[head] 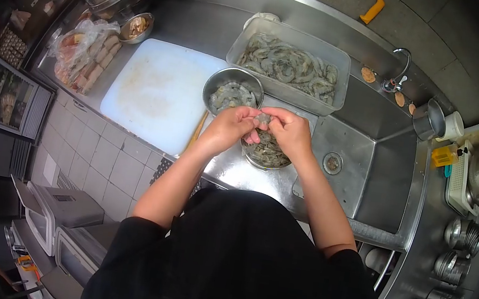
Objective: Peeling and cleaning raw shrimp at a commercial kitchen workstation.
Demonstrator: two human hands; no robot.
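Note:
A small grey shrimp (263,119) is pinched between the fingertips of my left hand (234,129) and my right hand (289,131). Just below them stands a round metal bowl (267,168) full of shrimp shells and heads (267,152), partly hidden by my hands. At the upper left of my hands, a steel bowl (209,79) holds peeled shrimp (232,95). Beyond my hands lies a translucent plastic tub (285,92), filled with whole raw shrimp (294,62) in liquid.
A white cutting board (156,86) lies to the left, with bagged food (86,54) past it. On the right is a steel sink (352,143) with a faucet (399,78). Metal pots (429,120) and bowls line the far right. Grey lidded bins (66,207) stand at lower left.

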